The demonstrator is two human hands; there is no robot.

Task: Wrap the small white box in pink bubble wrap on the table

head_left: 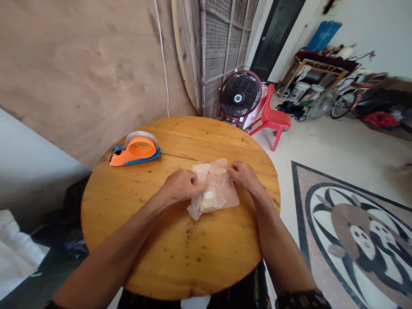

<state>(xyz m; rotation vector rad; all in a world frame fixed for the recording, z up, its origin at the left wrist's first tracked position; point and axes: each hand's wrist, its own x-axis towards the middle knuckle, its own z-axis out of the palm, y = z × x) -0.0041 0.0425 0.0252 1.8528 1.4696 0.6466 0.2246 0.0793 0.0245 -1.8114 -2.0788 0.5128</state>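
A sheet of clear bubble wrap lies on the round wooden table between my hands. Under or inside its left part shows a small pale, boxy item; its exact kind is hard to make out through the plastic. My left hand is closed at the left edge of the wrap, thumb pointing inward over it. At the upper right corner, my right hand pinches the wrap with curled fingers.
An orange and blue tape dispenser with a roll sits at the table's back left. Beyond the table stand a round fan and a red plastic chair. A plywood wall rises close behind the table.
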